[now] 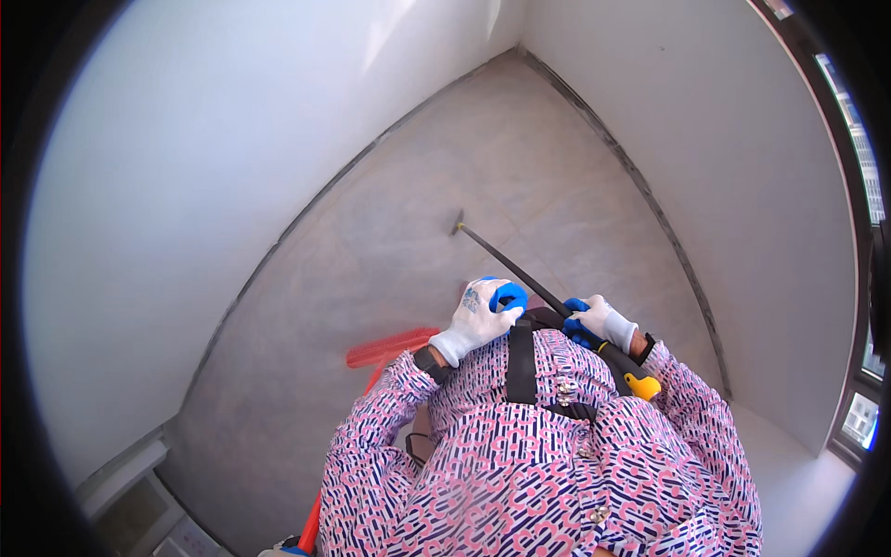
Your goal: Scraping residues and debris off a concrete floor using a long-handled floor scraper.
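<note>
My right hand [600, 317], in a white knit glove with blue coated fingers, is closed around the dark shaft of a long-handled scraper [515, 266]. The scraper's shaft slants from my right side, where its yellow-and-black grip end [642, 385] rests by my arm, to a narrow blade [456, 223] over the concrete floor. My left hand [482, 312], gloved the same way, is held before my waist with fingers and thumb curled into a ring. Something dark shows inside that ring; whether it is held is unclear.
A red broom [391, 347] lies left of me, its red handle [310, 523] running down beside my arm. Partly in view, another gloved hand [291, 550] is at that handle. White walls [209, 174] meet the grey floor [418, 174] in a corner ahead; windows [860, 146] line the right.
</note>
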A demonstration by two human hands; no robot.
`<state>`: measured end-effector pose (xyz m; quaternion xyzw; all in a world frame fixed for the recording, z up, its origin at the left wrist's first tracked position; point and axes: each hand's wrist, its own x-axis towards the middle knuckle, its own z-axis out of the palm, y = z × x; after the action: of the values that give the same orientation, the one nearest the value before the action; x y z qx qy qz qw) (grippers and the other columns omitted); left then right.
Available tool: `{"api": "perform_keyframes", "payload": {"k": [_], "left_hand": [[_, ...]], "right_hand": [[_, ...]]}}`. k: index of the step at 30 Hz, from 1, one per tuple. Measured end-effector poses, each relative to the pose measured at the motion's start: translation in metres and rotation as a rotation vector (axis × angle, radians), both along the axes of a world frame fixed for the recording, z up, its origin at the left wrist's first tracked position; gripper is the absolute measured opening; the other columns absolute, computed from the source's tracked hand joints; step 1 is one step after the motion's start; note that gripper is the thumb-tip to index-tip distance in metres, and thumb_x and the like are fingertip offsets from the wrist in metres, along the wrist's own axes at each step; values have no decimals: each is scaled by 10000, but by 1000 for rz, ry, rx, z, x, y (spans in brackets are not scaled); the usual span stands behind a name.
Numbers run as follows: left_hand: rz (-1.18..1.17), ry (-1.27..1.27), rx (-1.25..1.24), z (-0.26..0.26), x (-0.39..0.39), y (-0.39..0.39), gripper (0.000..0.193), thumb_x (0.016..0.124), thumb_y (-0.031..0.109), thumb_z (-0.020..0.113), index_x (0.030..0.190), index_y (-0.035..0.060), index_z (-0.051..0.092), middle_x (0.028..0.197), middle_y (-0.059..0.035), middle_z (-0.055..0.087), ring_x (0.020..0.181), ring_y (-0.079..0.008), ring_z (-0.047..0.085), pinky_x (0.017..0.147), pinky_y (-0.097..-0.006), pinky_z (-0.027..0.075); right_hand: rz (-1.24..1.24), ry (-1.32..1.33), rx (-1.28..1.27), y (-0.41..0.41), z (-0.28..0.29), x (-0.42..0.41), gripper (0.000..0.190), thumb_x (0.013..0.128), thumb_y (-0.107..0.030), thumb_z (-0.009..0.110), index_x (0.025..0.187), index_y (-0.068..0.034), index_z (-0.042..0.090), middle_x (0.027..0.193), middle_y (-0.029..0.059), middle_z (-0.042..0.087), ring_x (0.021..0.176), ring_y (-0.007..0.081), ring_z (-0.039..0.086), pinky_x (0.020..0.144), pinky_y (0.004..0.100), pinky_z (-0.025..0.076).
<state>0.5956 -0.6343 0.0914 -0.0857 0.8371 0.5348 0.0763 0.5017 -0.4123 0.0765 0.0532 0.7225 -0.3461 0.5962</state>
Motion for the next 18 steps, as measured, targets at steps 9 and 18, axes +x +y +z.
{"api": "perform_keyframes", "payload": {"k": [9, 18], "left_hand": [[-2, -106, 85, 3, -6, -5, 227, 722, 197, 642, 878, 32, 631, 866, -127, 628, 799, -261, 598, 725, -329, 473], [145, -71, 69, -5, 2, -5, 272, 738, 212, 652, 922, 14, 621, 848, -127, 629, 785, -243, 609, 719, -316, 480]], "right_hand": [[-10, -22, 25, 6, -16, 3, 332, 797, -110, 544, 1109, 4, 558, 742, 61, 637, 547, 125, 591, 494, 248, 494], [-55, -25, 55, 4, -12, 3, 327, 809, -106, 530, 1116, 2, 561, 751, 54, 636, 534, 112, 572, 492, 229, 483]]}}
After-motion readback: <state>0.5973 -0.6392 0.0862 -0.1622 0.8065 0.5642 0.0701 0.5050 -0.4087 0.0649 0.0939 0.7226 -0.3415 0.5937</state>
